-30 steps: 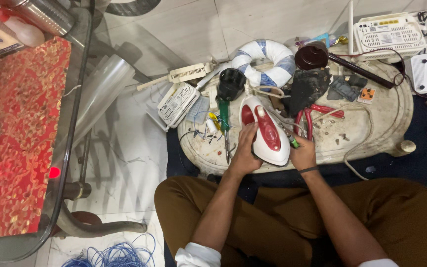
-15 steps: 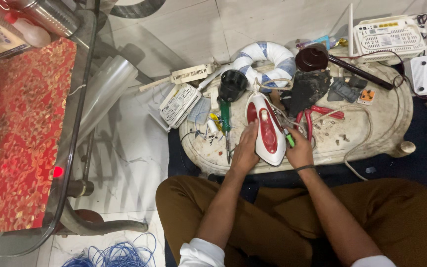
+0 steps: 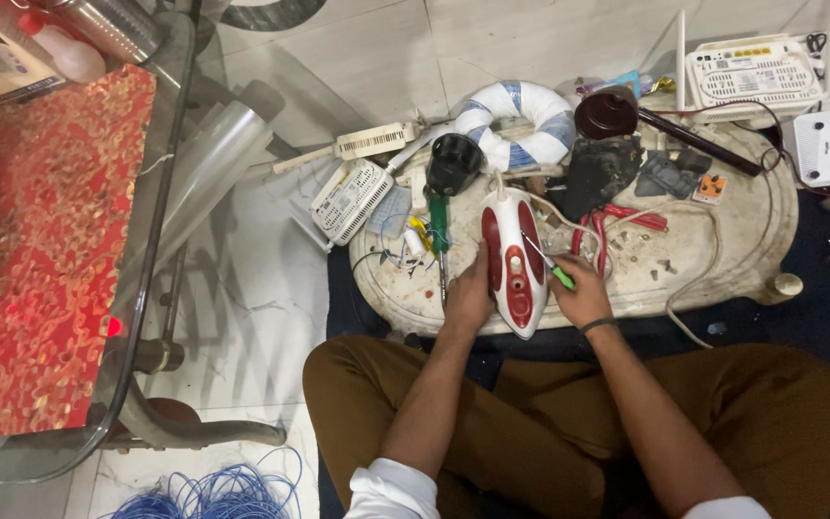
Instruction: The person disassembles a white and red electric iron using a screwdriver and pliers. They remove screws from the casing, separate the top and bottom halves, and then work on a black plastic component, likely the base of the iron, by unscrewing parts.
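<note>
A small green-handled screwdriver [image 3: 557,272] is gripped in the right hand [image 3: 583,293], tip set against the red-and-white clothes iron [image 3: 511,259]. The iron is steadied on the low table [image 3: 722,259] by the closed left hand [image 3: 470,293]. Screw work is judged underway; steady tip alignment is required.

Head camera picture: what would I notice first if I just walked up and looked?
Probably the red and white clothes iron lying on the low white table, right in front of the seated person. The left hand steadies it while the right hand holds a green-handled screwdriver against its side. Next, the bright red patterned cloth on the glass table at the far left.
</note>
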